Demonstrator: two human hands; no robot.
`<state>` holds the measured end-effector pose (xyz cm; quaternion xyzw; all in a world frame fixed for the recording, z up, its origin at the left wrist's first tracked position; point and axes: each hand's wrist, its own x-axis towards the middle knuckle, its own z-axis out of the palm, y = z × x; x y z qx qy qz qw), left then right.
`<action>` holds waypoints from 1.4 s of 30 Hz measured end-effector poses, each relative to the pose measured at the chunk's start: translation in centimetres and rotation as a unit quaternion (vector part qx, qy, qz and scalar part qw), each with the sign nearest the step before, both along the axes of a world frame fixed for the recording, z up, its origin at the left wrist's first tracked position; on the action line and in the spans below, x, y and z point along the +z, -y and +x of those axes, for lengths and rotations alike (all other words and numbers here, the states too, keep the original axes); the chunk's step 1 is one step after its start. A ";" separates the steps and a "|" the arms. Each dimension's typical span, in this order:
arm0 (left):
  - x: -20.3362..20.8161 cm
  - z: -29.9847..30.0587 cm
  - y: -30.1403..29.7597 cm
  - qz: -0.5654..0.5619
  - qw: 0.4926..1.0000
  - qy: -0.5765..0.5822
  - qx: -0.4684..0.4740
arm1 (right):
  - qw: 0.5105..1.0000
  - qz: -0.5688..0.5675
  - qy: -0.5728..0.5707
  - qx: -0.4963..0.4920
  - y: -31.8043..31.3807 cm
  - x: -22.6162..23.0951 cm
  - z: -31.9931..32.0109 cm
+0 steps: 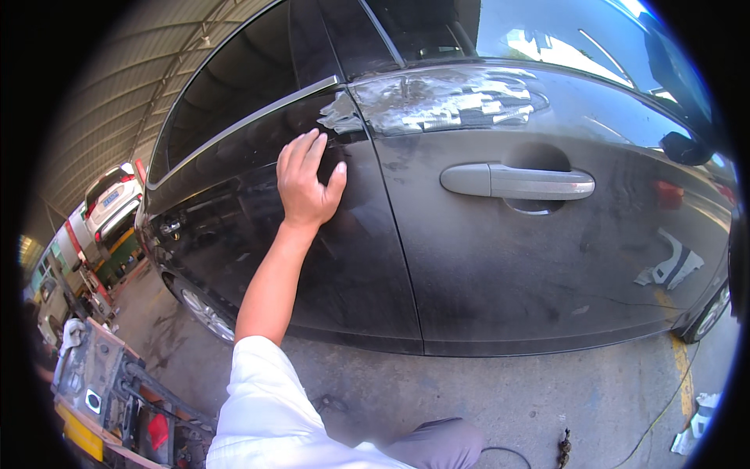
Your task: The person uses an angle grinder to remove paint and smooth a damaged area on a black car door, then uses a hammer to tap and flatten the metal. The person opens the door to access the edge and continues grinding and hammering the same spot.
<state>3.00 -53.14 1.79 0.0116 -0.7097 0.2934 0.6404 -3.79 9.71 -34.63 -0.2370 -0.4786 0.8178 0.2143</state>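
My left hand (306,184) is stretched out toward the black rear door (344,266) of a dark car, its back turned to me. Its fingers point upward, the thumb stands apart, and nothing is in it. Whether the palm touches the panel I cannot tell. Just above the fingertips, a small ragged pale patch (341,115) marks the rear door's upper corner. Across the door gap, a larger patchy white and grey area (461,102) covers the top of the dull front door (500,273). That door has a grey handle (516,181). My right hand is out of sight.
At lower left stands a cluttered cart (101,383) with tools and parts. A white car (113,199) is raised by a red lift post (84,254) at far left. A thin cable (664,410) and scraps of masking (698,422) lie on the concrete floor at right.
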 end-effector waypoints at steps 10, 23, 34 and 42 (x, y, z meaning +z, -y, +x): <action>-1.7 0.4 -2.1 0.018 0.998 -0.017 0.062 | 1.000 0.003 -0.005 0.002 -1.9 -0.1 -0.2; -10.4 -6.3 -30.8 0.442 0.337 0.729 -0.401 | 0.954 -0.125 -0.174 0.208 -3.1 11.7 -0.5; 9.4 12.7 -25.1 0.712 0.426 0.497 -0.255 | 0.863 -0.187 0.075 0.464 24.4 45.9 6.9; 10.7 24.8 -14.9 0.871 -0.019 0.306 -0.385 | 0.810 -0.109 0.144 0.558 36.8 50.8 12.1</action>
